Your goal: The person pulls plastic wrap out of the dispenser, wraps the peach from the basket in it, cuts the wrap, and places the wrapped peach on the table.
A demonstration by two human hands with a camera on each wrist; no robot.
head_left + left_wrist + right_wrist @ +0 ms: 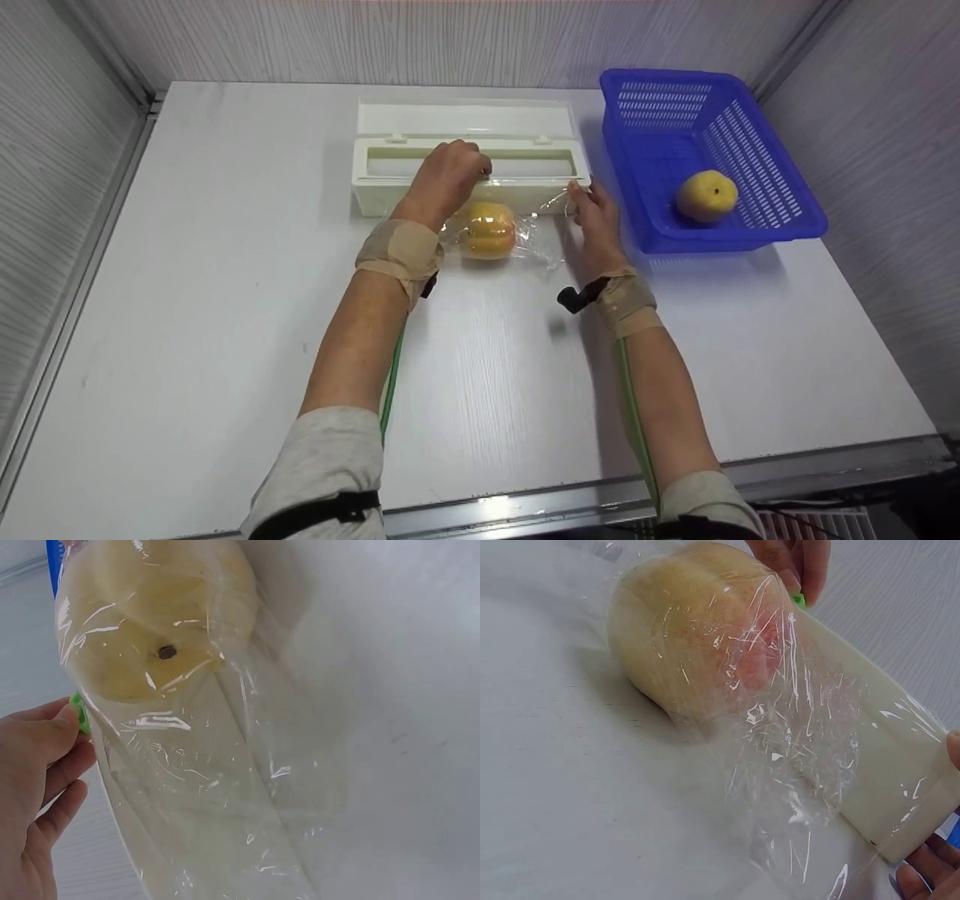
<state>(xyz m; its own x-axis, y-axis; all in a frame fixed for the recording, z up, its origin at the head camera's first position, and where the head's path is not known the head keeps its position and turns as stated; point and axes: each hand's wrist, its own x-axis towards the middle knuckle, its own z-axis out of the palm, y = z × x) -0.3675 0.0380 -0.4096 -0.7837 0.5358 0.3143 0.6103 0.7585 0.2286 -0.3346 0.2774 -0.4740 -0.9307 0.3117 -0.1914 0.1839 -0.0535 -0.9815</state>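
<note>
My left hand is over the front edge of an open white cling film dispenser and pinches its small green slide cutter between thumb and fingers. My right hand grips the dispenser's right front corner, thumb on top and fingers underneath. A yellow fruit with a pink blush sits right in front of the dispenser, between the forearms. Clear cling film covers the fruit, crumpled at its side, and runs up to the dispenser's front edge. The film roll shows inside the dispenser.
A blue plastic basket stands to the right of the dispenser, close to my right hand. Another yellow fruit lies in it. The dispenser's raised lid leans toward the back wall. White tabletop extends to the left.
</note>
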